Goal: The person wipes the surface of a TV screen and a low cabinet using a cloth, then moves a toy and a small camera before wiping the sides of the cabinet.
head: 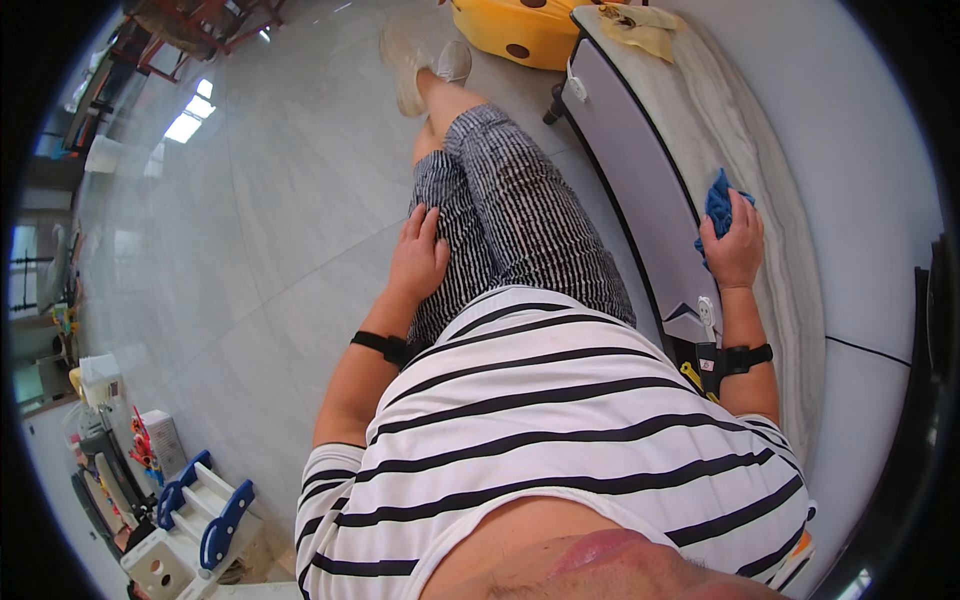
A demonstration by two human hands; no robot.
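Note:
My right hand (736, 244) is closed over a crumpled blue cloth (718, 214), pressed on the marble-patterned top of a long low cabinet (780, 277) at my right side. The cloth pokes out past my fingers on the far side and by the thumb. My left hand (421, 255) rests on my left thigh, on the black-and-white striped trousers (517, 195), fingers slightly spread and holding nothing. Both forearms wear black straps. The cabinet's grey front (630, 165) carries white latches (576, 84) near its two ends.
A pale yellow cloth (645, 30) lies on the cabinet's far end. Beyond it on the floor sits a yellow cushion-like object (517, 34) with brown spots. A blue-and-white plastic step frame (206, 510) stands at lower left, wooden furniture (180, 30) at upper left. A wall borders the cabinet.

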